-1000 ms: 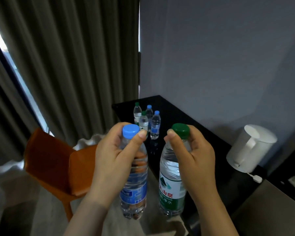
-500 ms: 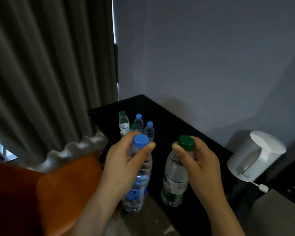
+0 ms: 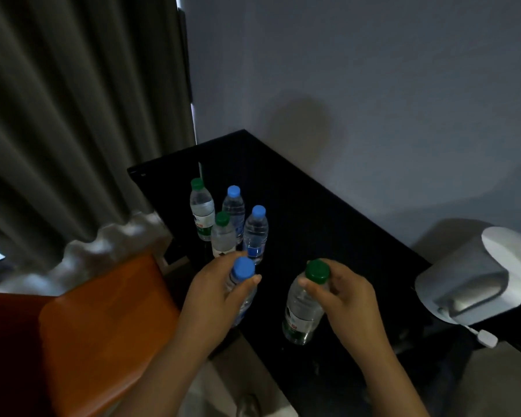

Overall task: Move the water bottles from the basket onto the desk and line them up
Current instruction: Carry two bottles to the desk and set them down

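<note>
My left hand (image 3: 214,299) grips a blue-capped water bottle (image 3: 243,269) round its neck, over the near left edge of the black desk (image 3: 307,212). My right hand (image 3: 348,299) grips a green-capped bottle (image 3: 303,308) by its neck; the bottle hangs tilted, low over the desk. Farther back on the desk stand several bottles in two short rows: a green-capped one (image 3: 201,212) and a blue-capped one (image 3: 234,209) behind, a green-capped one (image 3: 222,236) and a blue-capped one (image 3: 255,233) in front. The basket is out of view.
A white electric kettle (image 3: 478,275) with a white plug (image 3: 487,338) sits on the desk at the right. An orange chair (image 3: 103,326) stands left of the desk, with grey curtains (image 3: 73,115) behind it. A grey wall backs the desk.
Both hands have carried their bottles forward and lower, toward the desk and closer to the standing bottles. The view has tilted down and left.
</note>
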The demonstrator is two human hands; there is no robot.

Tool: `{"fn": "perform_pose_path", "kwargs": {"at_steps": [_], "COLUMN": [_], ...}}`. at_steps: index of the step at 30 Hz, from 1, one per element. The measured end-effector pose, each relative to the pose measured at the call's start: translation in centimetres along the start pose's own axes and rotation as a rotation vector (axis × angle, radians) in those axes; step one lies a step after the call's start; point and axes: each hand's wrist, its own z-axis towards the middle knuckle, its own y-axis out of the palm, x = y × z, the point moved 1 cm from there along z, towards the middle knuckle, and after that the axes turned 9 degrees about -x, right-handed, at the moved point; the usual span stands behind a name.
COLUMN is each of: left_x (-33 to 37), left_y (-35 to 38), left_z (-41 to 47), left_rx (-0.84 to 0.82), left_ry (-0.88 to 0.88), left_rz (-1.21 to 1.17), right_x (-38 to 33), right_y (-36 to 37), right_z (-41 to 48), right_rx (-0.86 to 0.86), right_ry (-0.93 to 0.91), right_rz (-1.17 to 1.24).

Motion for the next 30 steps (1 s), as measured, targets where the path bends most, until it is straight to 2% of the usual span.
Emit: {"fn": "perform_pose_path", "kwargs": {"at_steps": [11, 30], "left_x": [-5.2, -8.1], "left_y": [4.0, 4.3], "left_z": [7.7, 10.8], "left_rx": [-0.081, -0.075], "left_ry": [-0.125, -0.197], "left_rz": [0.084, 0.071], "right_x": [5.6, 9.3], "right_y": [-2.4, -1.6], "right_z": [6.5, 10.3], "right_rx": [-0.053, -0.078], "right_ry": [0.052, 0.042], "right_rz": [0.011, 0.057]}}
